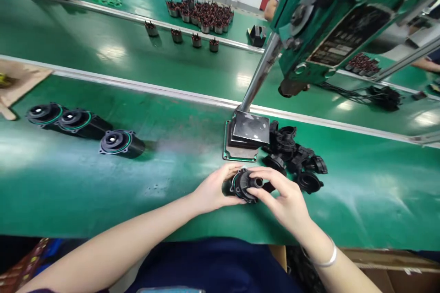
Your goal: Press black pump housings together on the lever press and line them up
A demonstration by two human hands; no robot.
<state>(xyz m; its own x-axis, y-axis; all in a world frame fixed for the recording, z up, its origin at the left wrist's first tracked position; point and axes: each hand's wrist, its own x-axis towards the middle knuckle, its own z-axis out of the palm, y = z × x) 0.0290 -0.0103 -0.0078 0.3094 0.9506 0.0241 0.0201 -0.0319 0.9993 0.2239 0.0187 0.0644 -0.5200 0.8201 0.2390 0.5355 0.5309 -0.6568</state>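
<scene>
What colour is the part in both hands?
The held part is mostly black, shown in head view.

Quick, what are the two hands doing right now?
Left hand: closed around the black housing, holding it from the side.
Right hand: closed on the spouted black cover at the housing's end.

The person wears a dark navy shirt (213,263), a light-blue strip (171,290) low on it. Right of the shirt, a silvery bangle (334,256) circles the right wrist (318,240).

A factory workshop: a green machine press (326,23) at right, a long green workbench (85,183) near, clustered coppery parts (206,16) far.
</scene>
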